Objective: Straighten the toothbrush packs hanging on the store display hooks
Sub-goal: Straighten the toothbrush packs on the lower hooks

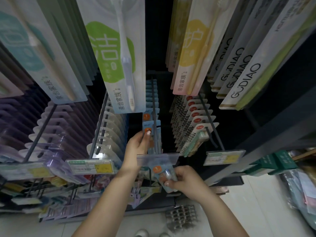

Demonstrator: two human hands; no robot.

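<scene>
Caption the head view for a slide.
Left hand steadies hanging blue packs; right hand holds another pack below.

I see my left hand [136,144] pinching a blue toothbrush pack [151,132] on the centre hook [154,106]; my right hand [185,181], below it, grips a loose pack [164,175] under the price rail [157,159].

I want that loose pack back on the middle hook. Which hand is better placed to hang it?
Probably the right hand: it grips the loose pack just below the hook's price-tag strip. The left hand is steadying the hanging blue packs.
</scene>
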